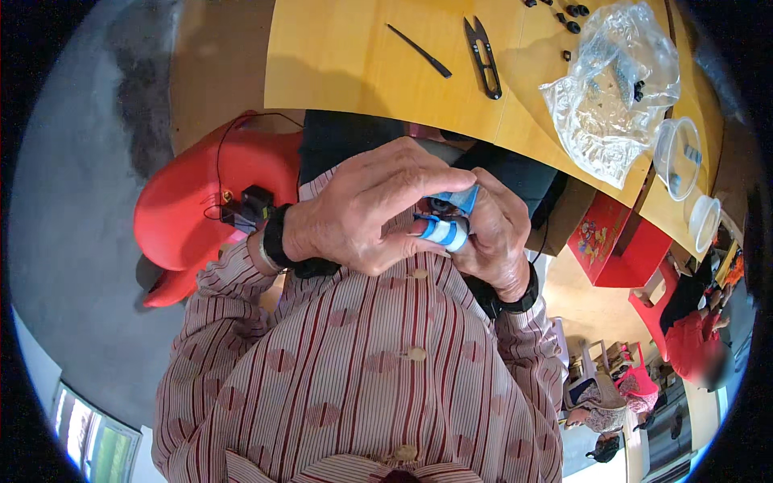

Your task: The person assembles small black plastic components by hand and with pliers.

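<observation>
In front of my chest, my left hand [378, 209] and my right hand [498, 229] meet with their fingers closed together. A small black round part [440, 206] shows between the fingertips. Around it are blue-and-white bands [445, 232], which look wrapped on fingers of my right hand; the overlap makes this hard to tell. My left index finger arches over the top while the left thumb presses in from below. Much of the black part is hidden by the fingers. Both wrists wear black bands.
On the yellow table ahead lie black thread snips [483, 58], a thin dark tool [420, 51], several small black parts [572, 11] and a clear plastic bag [616, 92]. Clear tubs [678, 158] stand at its right edge. A red chair [213, 189] is at left; other people are far right.
</observation>
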`<action>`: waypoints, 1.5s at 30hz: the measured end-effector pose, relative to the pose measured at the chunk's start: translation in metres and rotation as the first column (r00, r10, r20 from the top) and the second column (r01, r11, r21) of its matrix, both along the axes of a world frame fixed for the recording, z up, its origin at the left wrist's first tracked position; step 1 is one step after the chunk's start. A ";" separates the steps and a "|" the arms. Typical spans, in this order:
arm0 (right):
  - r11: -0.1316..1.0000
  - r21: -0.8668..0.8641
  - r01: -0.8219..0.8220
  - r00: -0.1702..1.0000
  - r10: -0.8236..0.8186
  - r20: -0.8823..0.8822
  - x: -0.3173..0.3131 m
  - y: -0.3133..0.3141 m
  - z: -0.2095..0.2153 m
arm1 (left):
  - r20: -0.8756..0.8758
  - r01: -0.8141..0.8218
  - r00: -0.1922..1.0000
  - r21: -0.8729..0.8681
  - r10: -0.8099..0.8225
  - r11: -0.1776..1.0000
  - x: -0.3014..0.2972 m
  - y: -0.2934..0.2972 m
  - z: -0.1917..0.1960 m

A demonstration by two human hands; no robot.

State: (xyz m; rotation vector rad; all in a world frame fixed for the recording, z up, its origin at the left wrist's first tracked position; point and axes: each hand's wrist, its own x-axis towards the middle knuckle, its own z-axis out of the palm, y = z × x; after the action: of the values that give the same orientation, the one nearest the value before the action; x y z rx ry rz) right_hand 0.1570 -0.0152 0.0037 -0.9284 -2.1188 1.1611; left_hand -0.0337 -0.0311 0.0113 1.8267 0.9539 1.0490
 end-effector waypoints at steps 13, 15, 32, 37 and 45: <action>0.989 0.147 -0.018 0.998 0.027 -0.057 -0.005 0.003 0.008 | 0.000 0.021 1.000 0.091 -0.022 0.996 -0.003 0.001 0.004; 0.994 0.107 0.015 0.998 -0.008 -0.067 -0.005 0.003 0.013 | -0.012 0.038 0.999 0.096 -0.037 0.995 -0.004 0.001 0.006; 0.979 0.195 -0.053 0.992 0.074 -0.104 -0.006 0.005 0.007 | 0.054 0.059 0.997 0.060 -0.062 0.996 -0.007 -0.002 0.005; 0.971 0.239 -0.031 0.997 0.048 -0.065 -0.006 0.005 0.007 | 0.056 0.038 0.998 0.085 -0.042 0.996 -0.006 -0.002 0.002; 0.986 0.165 0.004 0.992 0.017 -0.126 -0.005 0.010 0.002 | 0.104 0.127 0.989 -0.187 -0.109 0.974 -0.013 0.006 0.004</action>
State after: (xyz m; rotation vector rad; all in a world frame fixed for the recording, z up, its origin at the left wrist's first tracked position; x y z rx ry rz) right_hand 0.1519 -0.0052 0.0059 -0.7533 -2.0804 1.0026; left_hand -0.0464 -0.0248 0.0150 1.6395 0.8501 0.9267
